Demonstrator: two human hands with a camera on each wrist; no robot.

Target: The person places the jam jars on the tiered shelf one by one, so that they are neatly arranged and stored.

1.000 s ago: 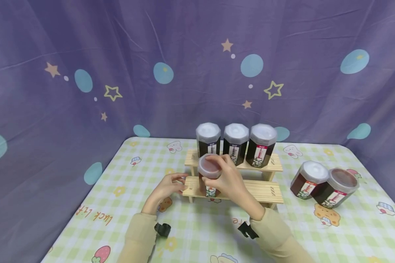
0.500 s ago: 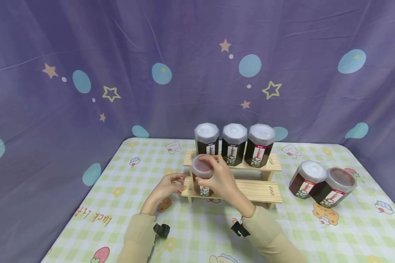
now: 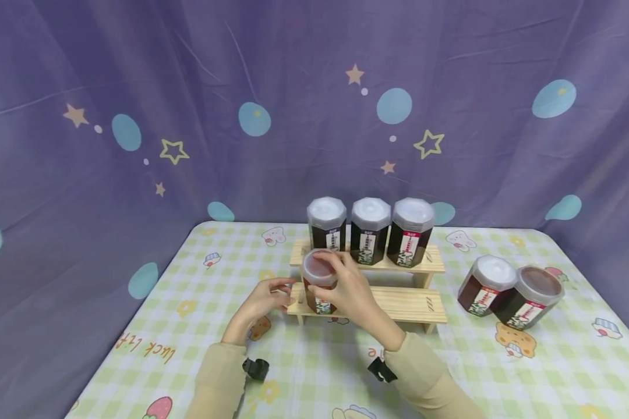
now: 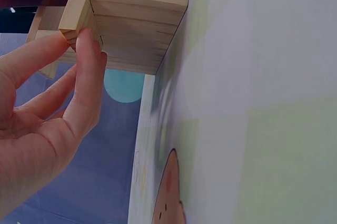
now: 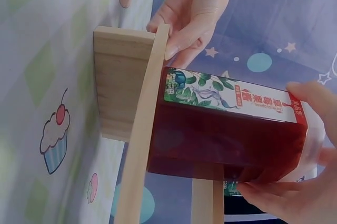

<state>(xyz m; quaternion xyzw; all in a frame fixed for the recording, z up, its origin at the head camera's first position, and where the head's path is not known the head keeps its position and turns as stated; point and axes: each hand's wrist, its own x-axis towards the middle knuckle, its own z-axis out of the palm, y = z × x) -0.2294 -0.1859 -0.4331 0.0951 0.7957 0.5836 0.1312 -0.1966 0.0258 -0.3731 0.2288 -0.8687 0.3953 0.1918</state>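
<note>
My right hand (image 3: 350, 289) grips a jar of dark red jam (image 5: 226, 137) near its frosted lid, thumb on one side and fingers on the other. The jar stands upright at the left end of the lower step of a two-tier wooden shelf (image 3: 403, 303), its base at the board in the right wrist view. At that same end, my left hand (image 3: 259, 305) pinches the board's corner between thumb and fingertips (image 4: 84, 38). Part of the jar's lid is behind my right fingers in the head view.
On the upper step stand three dark jars (image 3: 368, 230) in a row. Two more jars, a white-lidded one (image 3: 484, 285) and a brown-lidded one (image 3: 528, 297), are close together on the checked cloth (image 3: 566, 372) at right. A purple curtain (image 3: 293, 169) hangs behind.
My right hand has brought the jam jar leftward along the lower step to its left end. The left hand has stayed at the shelf's corner.
</note>
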